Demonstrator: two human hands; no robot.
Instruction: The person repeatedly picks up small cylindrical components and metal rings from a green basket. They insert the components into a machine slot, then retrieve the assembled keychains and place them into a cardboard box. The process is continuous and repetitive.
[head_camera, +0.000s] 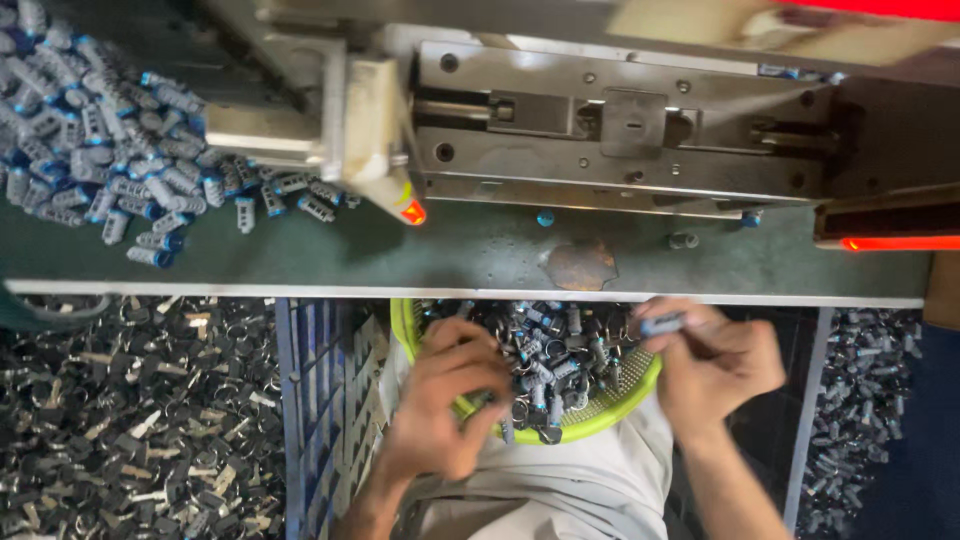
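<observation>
A lime-green perforated plastic basket (600, 415) sits on the person's lap below the bench edge, heaped with small ribbed cylindrical parts (545, 350), grey with blue ends (a looser pile (95, 120) lies on the green benchtop (450, 250)). The right hand (715, 365) pinches one such part (661, 323) between thumb and fingertips above the basket rim. The left hand (450, 400), fingers curled, digs into the heap.

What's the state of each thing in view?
Left hand: closed, fingers dug into the basket parts.
Right hand: pinching a small blue part.
Green basket: on the lap, full.
Machine: slot bare, red lamp lit.
Blue pile: loose on the bench.
</observation>
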